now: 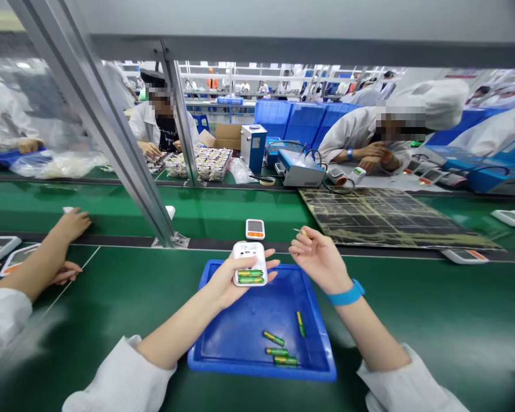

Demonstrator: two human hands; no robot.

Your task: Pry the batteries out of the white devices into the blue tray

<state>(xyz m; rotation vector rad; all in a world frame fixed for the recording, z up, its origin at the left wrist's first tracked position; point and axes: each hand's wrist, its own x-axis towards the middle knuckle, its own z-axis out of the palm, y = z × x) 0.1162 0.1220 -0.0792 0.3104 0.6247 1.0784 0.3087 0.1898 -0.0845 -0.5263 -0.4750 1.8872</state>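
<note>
Here, left hand [227, 280] clasps white device [260, 265] between thumb [244, 262] and fingers [273, 263], green batteries [251, 280] at near end; right hand [317, 256], apart, pinches slim pointed tool [300, 231].

White lettering on co-worker's black shirt [166, 134], lower word seemingly "begin"; print on white device [260, 264] too small.

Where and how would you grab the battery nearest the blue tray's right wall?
From above, probably: pinch the battery by its middle, thumb and finger on its left and right sides. It is slim and lies roughly front to back in the blue tray, apart from the other batteries, leaving room.
</note>
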